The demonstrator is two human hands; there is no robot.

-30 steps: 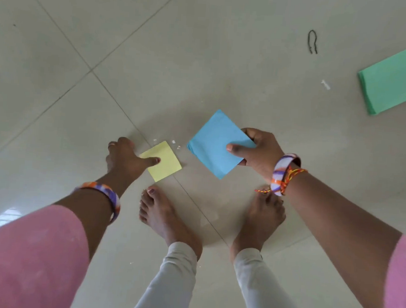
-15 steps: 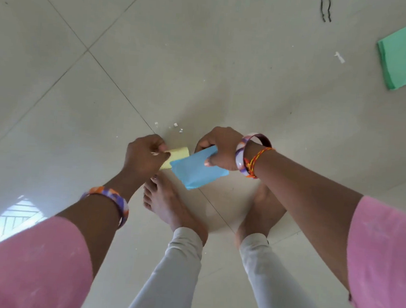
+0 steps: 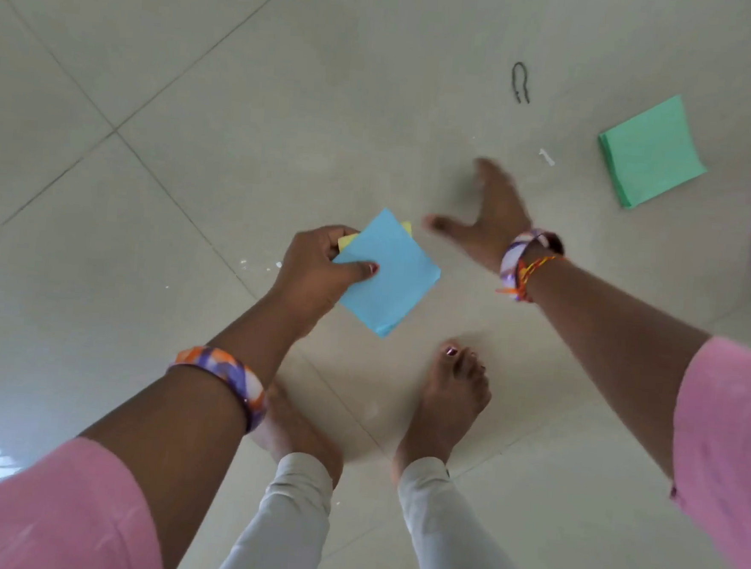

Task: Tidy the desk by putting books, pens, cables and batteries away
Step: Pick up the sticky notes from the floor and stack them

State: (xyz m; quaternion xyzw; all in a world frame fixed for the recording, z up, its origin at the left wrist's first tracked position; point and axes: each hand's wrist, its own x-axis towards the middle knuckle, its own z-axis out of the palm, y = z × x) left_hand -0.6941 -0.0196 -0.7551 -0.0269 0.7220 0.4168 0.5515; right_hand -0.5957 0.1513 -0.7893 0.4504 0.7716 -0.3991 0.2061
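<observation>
My left hand point(image 3: 317, 271) pinches the blue pad point(image 3: 388, 272) with the thumb on top, and the yellow pad point(image 3: 346, 240) is held behind it, only its edges showing. Both are above the floor point(image 3: 200, 94), in front of my feet. My right hand point(image 3: 489, 216) is spread wide, blurred, holding nothing. The green pad point(image 3: 649, 152) lies on the floor well beyond it, near a dark bent wire point(image 3: 520, 82).
</observation>
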